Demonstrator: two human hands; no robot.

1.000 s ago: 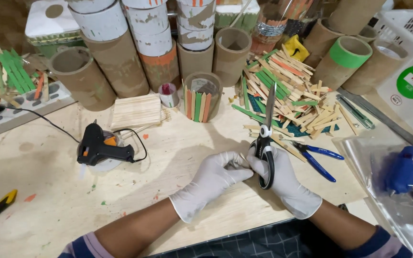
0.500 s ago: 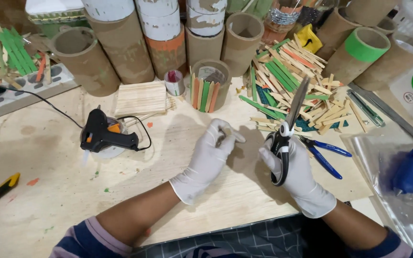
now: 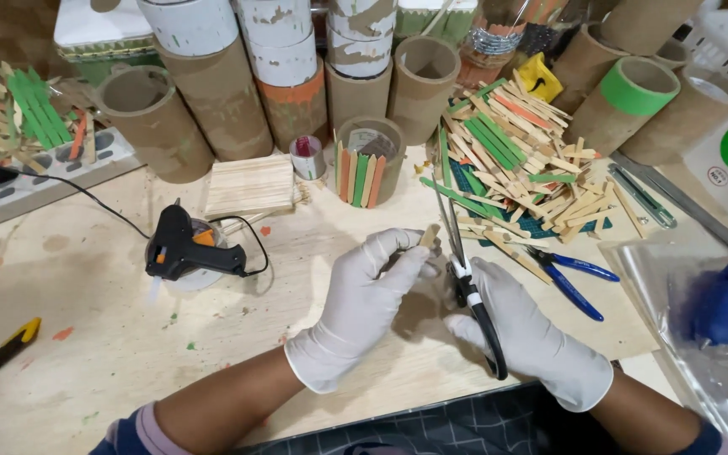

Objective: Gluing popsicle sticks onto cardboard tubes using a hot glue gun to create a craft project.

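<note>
Both my hands wear white gloves. My left hand [image 3: 362,297] pinches a short wooden stick piece [image 3: 430,235] between thumb and fingertips. My right hand [image 3: 526,330] grips black-handled scissors [image 3: 467,278], blades pointing up and away, just right of the stick piece. The blades lie almost against the stick; whether they touch it is unclear. Behind the hands stands a small cardboard tube [image 3: 368,160] with coloured sticks glued around it.
A heap of plain, green and orange craft sticks [image 3: 520,168] lies at the right. Blue pliers [image 3: 573,274] rest beside it. A black glue gun [image 3: 185,249] sits left of centre. Tall cardboard tubes [image 3: 221,93] line the back. A plastic bag [image 3: 701,329] is far right.
The scissors have gone from tilted right to nearly upright. My left hand has closed in on them, now pinching a small stick piece beside the blades.
</note>
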